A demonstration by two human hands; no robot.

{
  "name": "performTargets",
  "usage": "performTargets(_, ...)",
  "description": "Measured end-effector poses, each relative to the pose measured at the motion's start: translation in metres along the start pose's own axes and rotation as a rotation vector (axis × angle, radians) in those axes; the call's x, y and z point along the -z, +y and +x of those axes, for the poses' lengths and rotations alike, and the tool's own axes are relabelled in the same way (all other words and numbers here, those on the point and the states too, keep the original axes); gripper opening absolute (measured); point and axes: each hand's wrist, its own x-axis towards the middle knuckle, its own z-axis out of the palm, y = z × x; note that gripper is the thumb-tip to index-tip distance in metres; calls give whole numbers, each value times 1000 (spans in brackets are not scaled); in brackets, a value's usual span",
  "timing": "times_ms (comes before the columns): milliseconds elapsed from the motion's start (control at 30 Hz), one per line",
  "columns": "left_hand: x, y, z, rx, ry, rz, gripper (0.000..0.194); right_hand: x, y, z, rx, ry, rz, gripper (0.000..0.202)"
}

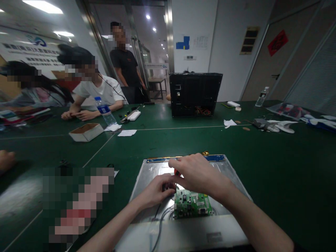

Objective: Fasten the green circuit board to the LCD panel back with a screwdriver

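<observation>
A green circuit board [193,202] lies on the silver metal back of a flat display panel [143,178] in front of me. My right hand [198,172] is closed around a red-handled screwdriver [176,172], whose thin shaft points down at the board's far left corner. Close beside that corner, my left hand [156,190] has its fingers pinched together; what they grip, if anything, is hidden. Grey and black cables [160,225] run from the board's left side toward me. Along the panel's far edge sits a narrow blue circuit strip [216,158].
Across the green table [283,168] stands a black open-backed casing [195,92] with loose wires. A small white box [86,133] and a water bottle [105,111] are at left; another bottle [261,97] is at right. Two people sit at left; one person [126,64] stands behind.
</observation>
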Motion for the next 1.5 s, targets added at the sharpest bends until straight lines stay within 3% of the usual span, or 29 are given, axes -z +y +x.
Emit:
performTargets(633, -1, -2, 1, 12, -39, -83, 8, -1, 1, 0, 4, 28, -30, 13)
performTargets(1067, -1, -4, 0, -19, -31, -59, 7, 2, 4, 0, -49, -36, -16, 14)
performTargets(1367, -1, -5, 0, -19, -33, -58, 7, 2, 2, -2, 36, -6, 20, 19)
performTargets(1500, 0, -1, 1, -37, -26, -41, 7, 1, 3, -1, -25, -24, -15, 18)
